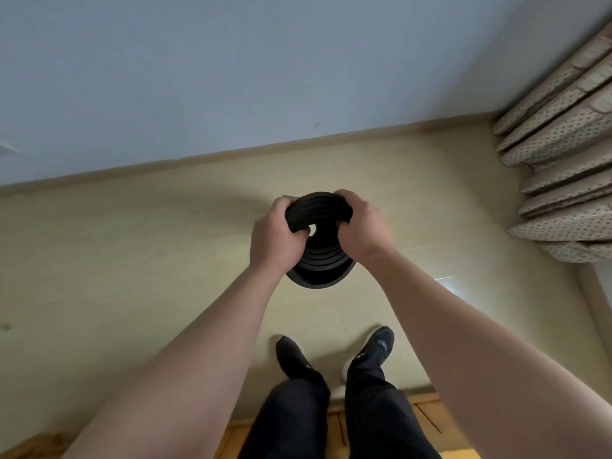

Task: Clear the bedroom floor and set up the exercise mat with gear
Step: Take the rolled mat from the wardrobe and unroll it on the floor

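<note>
A rolled black exercise mat (318, 260) stands on end in front of me, seen from above so its spiral layers show. My left hand (275, 238) grips the roll's top edge on the left side. My right hand (359, 230) grips the top edge on the right side. Both hands curl over the rim, and the roll's lower end (318, 281) hangs over the pale floor (132, 246). Whether it touches the floor I cannot tell.
A grey-blue wall (231, 67) meets the floor just beyond the mat. Folded dotted bedding (563, 167) is stacked at the right. My two feet in dark shoes (334, 356) stand below the mat, near a wooden threshold (427, 412).
</note>
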{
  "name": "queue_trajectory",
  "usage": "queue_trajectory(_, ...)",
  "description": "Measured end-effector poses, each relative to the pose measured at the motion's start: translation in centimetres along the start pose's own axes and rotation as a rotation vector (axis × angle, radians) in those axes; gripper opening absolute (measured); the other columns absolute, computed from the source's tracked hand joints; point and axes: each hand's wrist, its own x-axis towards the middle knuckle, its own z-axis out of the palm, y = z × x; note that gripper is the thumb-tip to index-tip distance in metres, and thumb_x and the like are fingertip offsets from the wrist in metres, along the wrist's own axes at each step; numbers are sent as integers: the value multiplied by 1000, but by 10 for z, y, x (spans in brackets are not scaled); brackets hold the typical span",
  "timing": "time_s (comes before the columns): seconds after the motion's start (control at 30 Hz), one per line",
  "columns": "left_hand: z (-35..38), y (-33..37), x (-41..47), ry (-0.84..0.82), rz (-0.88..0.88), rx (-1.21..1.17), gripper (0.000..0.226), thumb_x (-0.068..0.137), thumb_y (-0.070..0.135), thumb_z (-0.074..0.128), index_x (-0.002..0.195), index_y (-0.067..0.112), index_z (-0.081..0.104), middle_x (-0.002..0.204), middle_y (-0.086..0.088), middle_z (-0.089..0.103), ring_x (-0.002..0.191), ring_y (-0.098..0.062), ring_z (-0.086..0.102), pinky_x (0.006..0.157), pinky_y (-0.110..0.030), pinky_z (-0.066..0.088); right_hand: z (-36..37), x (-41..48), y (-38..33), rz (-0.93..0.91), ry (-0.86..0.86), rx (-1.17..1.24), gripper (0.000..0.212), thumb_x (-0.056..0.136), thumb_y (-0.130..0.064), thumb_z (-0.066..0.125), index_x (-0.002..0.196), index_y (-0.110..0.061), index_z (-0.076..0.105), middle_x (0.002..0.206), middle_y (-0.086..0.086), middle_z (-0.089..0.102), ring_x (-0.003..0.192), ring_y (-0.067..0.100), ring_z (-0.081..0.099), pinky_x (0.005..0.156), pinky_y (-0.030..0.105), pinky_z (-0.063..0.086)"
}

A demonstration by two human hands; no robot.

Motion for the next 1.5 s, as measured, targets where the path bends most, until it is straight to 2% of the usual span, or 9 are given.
queue_trajectory(0.17, 62, -29, -3, 78, 62, 10, 42, 84, 15, 67, 120, 36, 62, 80, 23, 60, 80, -15, 63, 65, -21, 43, 28, 10, 61, -55, 114, 54, 55, 90, -3, 52, 139, -27, 57, 130, 2, 64, 117, 25, 59, 95, 28, 47)
queue_trajectory(0.33, 115, -51, -2, 184, 123, 19, 49, 84, 13, 66, 130, 29, 62, 97, 7, 74, 88, -20, 69, 73, -24, 49, 48, 24, 115, -123, 208, 103, 58, 88, -2, 52, 139, -29, 57, 133, -3, 63, 117, 20, 60, 93, 21, 41)
queue_trajectory(0.6, 227, -64, 4, 317, 300, 21, 60, 83, 4, 67, 140, 21, 59, 124, 5, 72, 106, -23, 68, 93, -35, 55, 62, 58, 219, -265, 407, 181, 60, 86, -1, 50, 138, -31, 56, 134, -9, 62, 115, 16, 59, 90, 23, 43)
queue_trajectory(0.77, 297, -83, -4, 348, 387, 64, 64, 85, 2, 63, 146, 23, 54, 142, 3, 63, 122, -22, 62, 103, -34, 48, 76, 72, 293, -365, 521, 206, 61, 83, 0, 50, 136, -31, 58, 131, -9, 63, 114, 15, 56, 87, 20, 37)
queue_trajectory(0.93, 341, -87, -25, 401, 458, 115, 66, 83, -2, 61, 145, 22, 55, 134, 0, 68, 112, -27, 66, 98, -30, 46, 79, 64, 349, -423, 590, 269, 61, 83, 0, 48, 134, -32, 59, 130, -7, 63, 113, 17, 57, 90, 23, 39)
queue_trajectory(1.1, 391, -63, -32, 381, 563, 161, 73, 77, -13, 55, 144, 16, 57, 148, -2, 57, 132, -23, 58, 110, -28, 40, 65, 63, 397, -338, 683, 382, 60, 86, 2, 49, 138, -27, 58, 138, -5, 60, 121, 16, 56, 97, 19, 37)
queue_trajectory(1.3, 456, -75, -17, 369, 729, 303, 74, 71, -18, 57, 140, 10, 62, 148, -7, 57, 134, -27, 58, 105, -36, 48, 88, 90, 462, -271, 698, 515, 59, 88, 8, 46, 141, -18, 53, 142, 2, 54, 125, 7, 47, 93, -8, 21)
queue_trajectory(1.4, 500, -91, -5, 235, 744, 454, 72, 77, -17, 61, 143, 12, 59, 153, -4, 52, 141, -30, 50, 110, -43, 49, 105, 111, 513, -158, 592, 449, 58, 94, 3, 43, 146, -22, 44, 148, 2, 47, 126, 10, 46, 95, 7, 33)
queue_trajectory(1.5, 551, -110, 6, -57, 691, 618, 71, 92, -1, 58, 156, 22, 40, 167, 6, 28, 155, -21, 26, 118, -40, 36, 110, 130, 578, -14, 425, 301, 57, 93, -6, 44, 142, -33, 36, 137, 0, 55, 106, 25, 58, 79, 31, 43)
